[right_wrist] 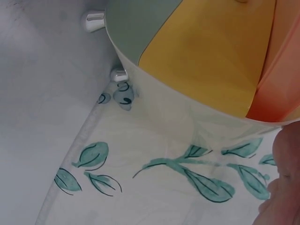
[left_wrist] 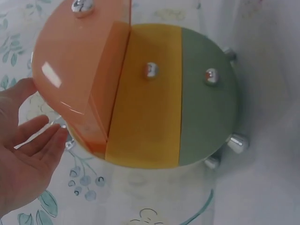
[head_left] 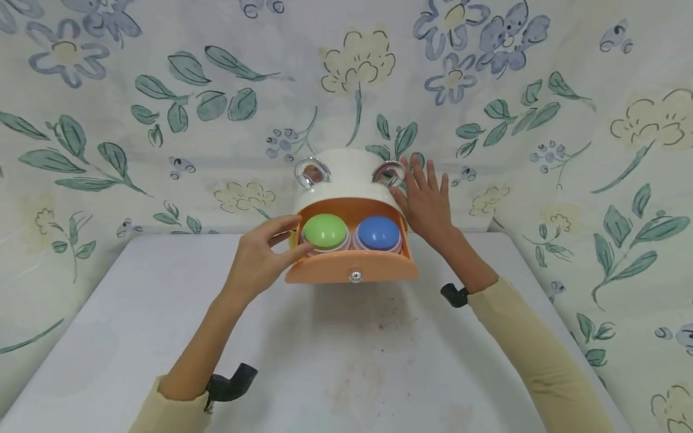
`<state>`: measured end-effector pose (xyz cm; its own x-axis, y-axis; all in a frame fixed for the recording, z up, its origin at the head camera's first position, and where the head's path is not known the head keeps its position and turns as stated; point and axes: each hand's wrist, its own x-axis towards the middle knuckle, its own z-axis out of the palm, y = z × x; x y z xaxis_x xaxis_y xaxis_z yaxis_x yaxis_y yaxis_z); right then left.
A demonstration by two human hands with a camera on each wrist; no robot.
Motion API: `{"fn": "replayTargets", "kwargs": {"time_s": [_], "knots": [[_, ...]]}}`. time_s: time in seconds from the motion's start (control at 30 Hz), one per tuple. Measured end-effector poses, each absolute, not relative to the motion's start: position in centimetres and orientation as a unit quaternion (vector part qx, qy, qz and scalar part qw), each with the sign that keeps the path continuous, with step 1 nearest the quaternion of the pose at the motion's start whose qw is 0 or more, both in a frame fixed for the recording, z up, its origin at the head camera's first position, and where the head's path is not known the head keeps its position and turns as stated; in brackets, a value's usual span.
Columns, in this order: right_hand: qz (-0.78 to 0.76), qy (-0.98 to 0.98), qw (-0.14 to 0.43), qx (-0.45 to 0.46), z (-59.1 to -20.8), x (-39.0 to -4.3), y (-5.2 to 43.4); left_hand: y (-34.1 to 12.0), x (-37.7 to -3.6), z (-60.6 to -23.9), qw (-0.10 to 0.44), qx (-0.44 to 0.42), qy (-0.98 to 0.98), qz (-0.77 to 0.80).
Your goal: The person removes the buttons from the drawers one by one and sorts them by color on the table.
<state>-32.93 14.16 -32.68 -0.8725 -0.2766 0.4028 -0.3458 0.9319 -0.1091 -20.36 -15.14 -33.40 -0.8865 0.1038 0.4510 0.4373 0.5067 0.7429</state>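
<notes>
Head camera first: floral cloth (head_left: 568, 120) hangs behind and to both sides, and the white worktop (head_left: 346, 361) runs up to it, stained brown near the middle. At its far edge stands my round cream drawer box (head_left: 346, 174) with two chrome rings on top, its orange top drawer (head_left: 352, 267) pulled out toward me. My right hand (head_left: 428, 201) lies flat against the box's right side, fingers straight, gripping nothing. My left hand (head_left: 260, 258) is at the drawer's left end, fingers loosely curved and touching its edge beside the green dome (head_left: 325, 231); whether the grip has closed on anything I cannot tell. A blue dome (head_left: 378, 233) sits just beside the green one. I judge the box should stay braced from the right so it does not slide. From the left wrist camera, the yellow drawer (left_wrist: 145, 93) and green drawer (left_wrist: 206, 93) below are shut, each with a small chrome knob (left_wrist: 151, 70).
</notes>
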Motion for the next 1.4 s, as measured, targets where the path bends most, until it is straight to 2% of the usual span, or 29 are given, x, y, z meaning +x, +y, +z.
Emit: {"fn": "replayTargets", "kwargs": {"time_s": [0.27,0.7,0.97,1.13,1.4], "knots": [[0.09,-0.965,0.188,0.159,-32.6,-33.0,14.1,-14.9,-21.6,-33.3,0.114,-0.165,-0.877,-0.437],[0.098,-0.963,0.19,0.162,-32.6,-33.0,14.0,-14.7,-23.5,-32.3,0.07,-0.225,-0.898,-0.372],[0.099,-0.962,0.195,0.164,-32.6,-32.9,14.1,-14.2,-24.1,-31.6,0.026,-0.228,-0.91,-0.346],[0.098,-0.963,0.192,0.162,-32.6,-32.8,14.1,-14.1,-24.1,-31.6,0.021,-0.222,-0.912,-0.344],[0.096,-0.965,0.188,0.158,-32.5,-32.9,14.1,-14.0,-24.0,-31.7,0.045,-0.223,-0.906,-0.357]]}}
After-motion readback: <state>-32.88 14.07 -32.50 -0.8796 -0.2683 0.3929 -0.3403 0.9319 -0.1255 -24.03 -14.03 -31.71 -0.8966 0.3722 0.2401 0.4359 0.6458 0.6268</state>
